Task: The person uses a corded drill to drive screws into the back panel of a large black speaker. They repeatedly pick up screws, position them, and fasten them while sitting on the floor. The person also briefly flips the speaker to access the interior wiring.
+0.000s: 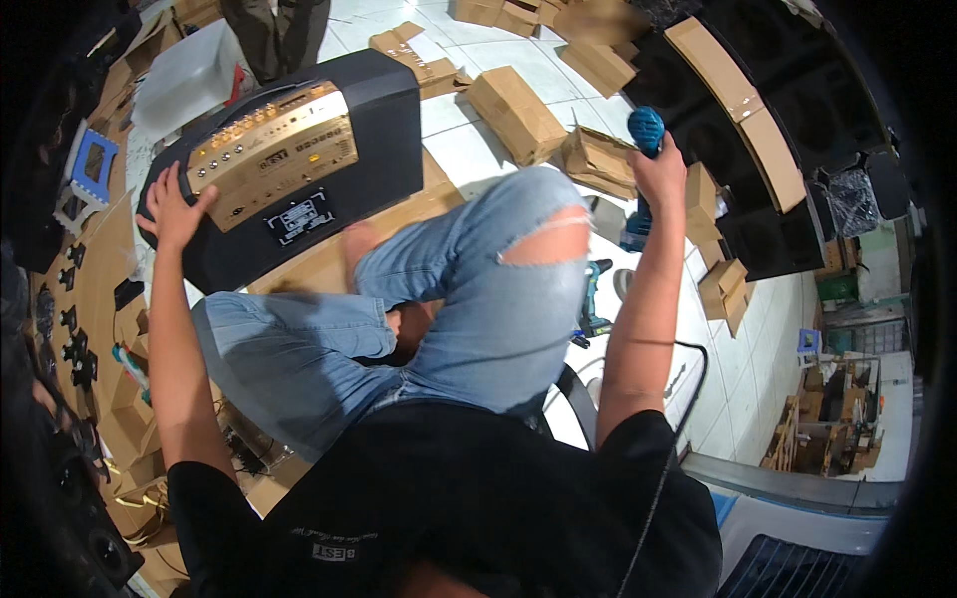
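A black speaker box [384, 130] with a gold control panel [274, 149] of knobs and sockets rests tilted on flat cardboard in front of me. My left hand [171, 209] lies on its left end beside the panel, fingers spread. Off to the right, my right hand [660, 177] is wrapped round the handle of a teal cordless drill [646, 128]. The drill's rounded teal end shows above the hand and its base below; I cannot make out its tip. A second teal and black drill [595, 297] sits by my right knee.
Cardboard boxes [515, 115] are scattered over the white tiles ahead. Black speaker cabinets [688, 110] line the right side. A blue and white stool [92, 164] stands at the left, near small black parts [75, 344]. Someone's legs [274, 35] are beyond the speaker box.
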A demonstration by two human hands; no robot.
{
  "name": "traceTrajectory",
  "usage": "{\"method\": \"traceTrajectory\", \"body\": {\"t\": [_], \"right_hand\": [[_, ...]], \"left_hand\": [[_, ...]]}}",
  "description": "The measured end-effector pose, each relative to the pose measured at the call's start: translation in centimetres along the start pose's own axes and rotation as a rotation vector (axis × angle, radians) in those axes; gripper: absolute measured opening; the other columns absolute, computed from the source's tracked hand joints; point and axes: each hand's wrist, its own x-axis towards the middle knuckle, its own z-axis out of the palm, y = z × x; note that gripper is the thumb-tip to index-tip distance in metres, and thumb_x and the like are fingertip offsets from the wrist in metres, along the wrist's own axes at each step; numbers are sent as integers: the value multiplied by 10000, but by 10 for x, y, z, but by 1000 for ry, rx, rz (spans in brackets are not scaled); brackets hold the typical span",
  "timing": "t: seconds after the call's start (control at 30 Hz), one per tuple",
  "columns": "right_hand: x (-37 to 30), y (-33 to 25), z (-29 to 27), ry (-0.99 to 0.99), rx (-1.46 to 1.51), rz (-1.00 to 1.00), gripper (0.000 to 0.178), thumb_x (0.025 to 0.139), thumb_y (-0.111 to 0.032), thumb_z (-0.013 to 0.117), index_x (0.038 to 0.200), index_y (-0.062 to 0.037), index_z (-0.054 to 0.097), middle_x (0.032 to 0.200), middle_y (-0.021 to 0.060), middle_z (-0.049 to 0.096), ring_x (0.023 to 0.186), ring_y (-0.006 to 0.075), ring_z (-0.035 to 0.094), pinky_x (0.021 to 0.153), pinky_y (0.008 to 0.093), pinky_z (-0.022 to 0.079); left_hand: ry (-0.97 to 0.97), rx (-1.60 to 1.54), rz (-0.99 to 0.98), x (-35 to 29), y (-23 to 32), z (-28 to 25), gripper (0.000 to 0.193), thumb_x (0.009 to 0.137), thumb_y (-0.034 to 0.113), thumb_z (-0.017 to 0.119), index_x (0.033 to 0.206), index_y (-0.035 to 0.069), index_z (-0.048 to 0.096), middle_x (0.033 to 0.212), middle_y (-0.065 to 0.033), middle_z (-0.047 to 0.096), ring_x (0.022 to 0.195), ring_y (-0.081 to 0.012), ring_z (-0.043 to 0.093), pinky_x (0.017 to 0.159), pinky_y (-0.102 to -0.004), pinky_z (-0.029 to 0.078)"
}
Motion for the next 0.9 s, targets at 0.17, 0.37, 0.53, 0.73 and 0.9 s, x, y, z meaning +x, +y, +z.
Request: {"method": "traceTrajectory", "body": {"t": [0.17,0.37,0.53,0.73,0.9], "right_hand": [[-5,91,77,-206,77,-182,497,707,-133,717,1162,32,606,937,242,691,925,374,683,810,432,518],[-25,98,160,-453,44,-262,490,719,-130,714,1171,26,607,933,238,690,916,363,684,802,426,518],[-27,102,210,-569,-62,-165,485,728,-127,712,1178,21,608,930,236,688,909,353,684,794,422,518],[-20,100,267,-651,-171,-92,479,740,-125,710,1187,14,609,927,232,687,901,342,685,786,416,519],[-20,100,292,-671,-194,-55,474,749,-122,708,1194,9,610,924,229,685,894,332,686,779,412,519]], "left_hand": [[5,-34,-8,-38,31,-29,1055,634,491,844,1514,292,298,1576,-33,272,1471,-313,168,1069,-735,34],[76,-83,-65,-84,44,-39,1057,644,449,831,1523,279,269,1587,-53,252,1469,-343,171,1095,-717,48],[81,-100,-80,-102,54,-31,1060,602,463,859,1499,227,344,1555,-78,284,1454,-344,195,1101,-708,29],[-16,-153,-124,-91,53,-43,951,654,369,858,1467,231,386,1539,-70,279,1445,-333,190,1106,-689,50],[-48,-462,-53,-39,19,-72,499,786,206,760,1255,116,614,1210,-112,597,1174,-313,527,1049,-503,328]]}}
